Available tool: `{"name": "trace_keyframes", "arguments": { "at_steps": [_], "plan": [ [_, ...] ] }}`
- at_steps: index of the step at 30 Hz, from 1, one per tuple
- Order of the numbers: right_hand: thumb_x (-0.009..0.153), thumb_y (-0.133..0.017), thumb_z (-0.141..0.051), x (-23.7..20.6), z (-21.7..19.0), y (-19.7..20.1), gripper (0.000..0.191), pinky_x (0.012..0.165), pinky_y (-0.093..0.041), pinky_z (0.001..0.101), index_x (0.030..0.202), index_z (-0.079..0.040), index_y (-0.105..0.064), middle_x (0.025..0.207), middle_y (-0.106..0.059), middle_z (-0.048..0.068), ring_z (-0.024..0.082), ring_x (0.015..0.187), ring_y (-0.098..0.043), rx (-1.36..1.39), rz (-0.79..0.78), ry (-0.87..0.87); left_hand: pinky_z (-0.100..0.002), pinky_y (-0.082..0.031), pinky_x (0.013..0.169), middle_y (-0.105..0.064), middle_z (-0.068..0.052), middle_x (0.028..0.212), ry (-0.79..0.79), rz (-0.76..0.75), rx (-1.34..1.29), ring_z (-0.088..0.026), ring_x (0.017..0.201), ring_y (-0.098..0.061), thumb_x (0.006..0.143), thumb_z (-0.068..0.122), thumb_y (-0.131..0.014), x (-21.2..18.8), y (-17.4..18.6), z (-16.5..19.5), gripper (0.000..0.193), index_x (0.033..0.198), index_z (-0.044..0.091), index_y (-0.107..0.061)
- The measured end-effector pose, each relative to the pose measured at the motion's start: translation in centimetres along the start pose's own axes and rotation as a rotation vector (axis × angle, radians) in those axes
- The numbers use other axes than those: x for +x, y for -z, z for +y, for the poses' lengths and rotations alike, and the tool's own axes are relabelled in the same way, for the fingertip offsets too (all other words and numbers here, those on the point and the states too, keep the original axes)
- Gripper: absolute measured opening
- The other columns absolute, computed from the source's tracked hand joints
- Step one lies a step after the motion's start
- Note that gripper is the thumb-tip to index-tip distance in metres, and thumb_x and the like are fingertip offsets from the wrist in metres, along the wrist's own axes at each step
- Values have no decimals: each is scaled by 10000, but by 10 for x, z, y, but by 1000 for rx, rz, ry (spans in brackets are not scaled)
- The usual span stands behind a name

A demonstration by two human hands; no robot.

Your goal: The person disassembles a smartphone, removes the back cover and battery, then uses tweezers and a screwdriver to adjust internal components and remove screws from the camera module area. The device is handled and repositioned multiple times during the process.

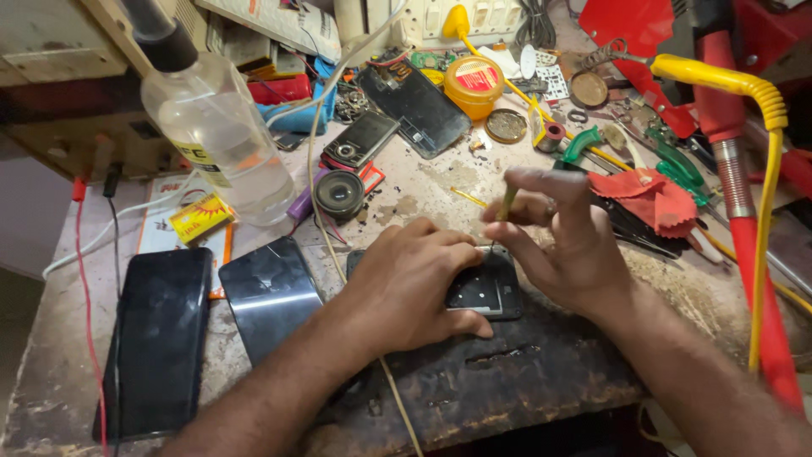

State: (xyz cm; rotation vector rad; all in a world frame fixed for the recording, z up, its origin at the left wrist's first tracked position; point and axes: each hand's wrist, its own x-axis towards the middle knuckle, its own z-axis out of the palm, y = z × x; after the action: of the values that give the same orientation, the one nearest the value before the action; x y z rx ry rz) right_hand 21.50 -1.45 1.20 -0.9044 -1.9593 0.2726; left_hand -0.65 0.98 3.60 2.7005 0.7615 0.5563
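Head view, looking down on a cluttered repair bench [592, 355]. Left hand [414, 283] lying flat, palm down, fingers together and pressed onto an opened phone body [486, 292], dark, back cover off, inner frame showing just right of the fingertips. Right hand [550, 241] poised just above the phone's upper edge, thumb and first fingers pinched around a thin screwdriver [506, 207] with a yellow-green handle, tip pointing down at the frame; remaining fingers curled loosely. Judging by the exposed interior, opening already done and work inside the shell under way; whether screws remain in or out too small to tell, and nothing reassembled so far as visible. Left of the left hand, 2 dark phones or screens lying face up side by side: a larger one [161, 338] farther out, a smaller glossy one [271, 292] nearer the forearm. Beyond the left hand, a round black speaker part [340, 195], a small slider phone [362, 140] and a clear plastic bottle [224, 127] with a black cap. Beyond the right hand, a yellow round tin [474, 85] and another opened dark phone shell [419, 106]. Right of the right hand, a crumpled red cloth [651, 199], green-handled tools [668, 161], and a red and yellow soldering iron [744, 195] with a yellow coiled lead. A thin cream wire [326, 220] running under the left forearm.
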Motion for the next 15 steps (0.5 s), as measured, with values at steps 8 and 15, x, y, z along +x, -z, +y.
{"name": "trace_keyframes", "arguments": {
  "at_steps": [8,15],
  "plan": [
    [950,-734,16,-9,-2,-1,630,814,-652,349,1381,-65,-282,1116,-677,166,235,1003,-767,-78,71,-75,-465,-471,933,-707,-66,1167,23,22,-37,-319,1118,-606,625,511,-872,-7,-7,0,666,1110,87,-701],
    [931,-733,60,-11,1,8,645,867,-662,359,1362,-70,-271,1139,-624,194,251,1005,-760,-74,95,-109,-480,-476,907,-706,-86,1152,-26,82,-25,-339,1087,-603,647,494,-871,-5,-9,0,650,1116,85,-683]
  ]
}}
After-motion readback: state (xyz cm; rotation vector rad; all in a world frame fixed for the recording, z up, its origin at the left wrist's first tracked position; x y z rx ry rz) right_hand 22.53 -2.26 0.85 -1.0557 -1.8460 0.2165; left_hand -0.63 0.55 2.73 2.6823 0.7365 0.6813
